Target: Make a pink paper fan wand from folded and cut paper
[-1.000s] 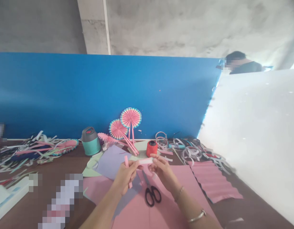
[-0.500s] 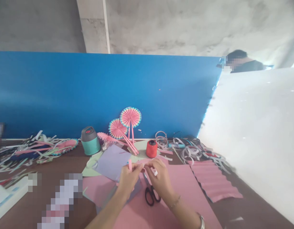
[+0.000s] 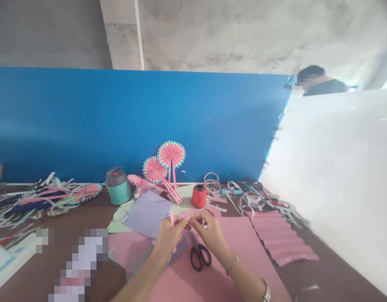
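My left hand (image 3: 170, 235) is closed around a narrow pink paper strip (image 3: 172, 217), whose upper end stands out above the fingers. My right hand (image 3: 209, 230) is pinched, its fingertips meeting the left ones. A small whitish bit shows by the right fingers, too small to name. Below the hands, black-handled scissors (image 3: 201, 256) lie on a large pink paper sheet (image 3: 240, 256), blades partly hidden by the right hand. Just beyond the hands stands a red thread spool (image 3: 199, 196) with a dark top. A lavender sheet (image 3: 151, 212) lies beyond the left hand.
Round pink pleated fans (image 3: 171, 154) lean on the blue partition (image 3: 118, 117). A teal and grey container (image 3: 118, 186) stands left of them. Paper strips (image 3: 51, 193) pile at far left, coiled strips (image 3: 251, 202) at right, near a pleated pink sheet (image 3: 284, 239). A person (image 3: 322, 84) is behind the white panel.
The right fingers have shifted slightly, and the white bit beside them shows less. Both hands stay together over the scissors, with the pink strip still in the left.
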The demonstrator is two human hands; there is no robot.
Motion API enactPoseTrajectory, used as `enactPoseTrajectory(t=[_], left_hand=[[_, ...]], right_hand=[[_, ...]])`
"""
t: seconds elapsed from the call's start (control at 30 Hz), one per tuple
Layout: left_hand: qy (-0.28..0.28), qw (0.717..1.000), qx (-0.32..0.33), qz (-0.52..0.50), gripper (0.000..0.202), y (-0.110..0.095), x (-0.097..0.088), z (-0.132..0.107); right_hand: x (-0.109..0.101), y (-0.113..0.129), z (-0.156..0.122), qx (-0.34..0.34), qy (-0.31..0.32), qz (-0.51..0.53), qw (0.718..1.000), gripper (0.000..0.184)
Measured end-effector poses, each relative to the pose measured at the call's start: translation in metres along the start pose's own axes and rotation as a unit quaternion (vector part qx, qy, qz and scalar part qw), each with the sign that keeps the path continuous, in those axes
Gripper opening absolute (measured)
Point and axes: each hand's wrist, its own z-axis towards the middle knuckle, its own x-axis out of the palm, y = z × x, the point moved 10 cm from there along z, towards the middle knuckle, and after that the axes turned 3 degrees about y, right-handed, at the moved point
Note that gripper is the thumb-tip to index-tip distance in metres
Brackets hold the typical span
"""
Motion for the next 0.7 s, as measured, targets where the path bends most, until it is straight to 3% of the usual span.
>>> enactPoseTrajectory(t=[0.7], left_hand=[[0.02, 1.0, 0.003, -0.023, 0.043, 0.005, 0.003, 0.004]], right_hand=[[0.009, -0.01, 0.002, -0.003, 0.04, 0.002, 0.999, 0.024]])
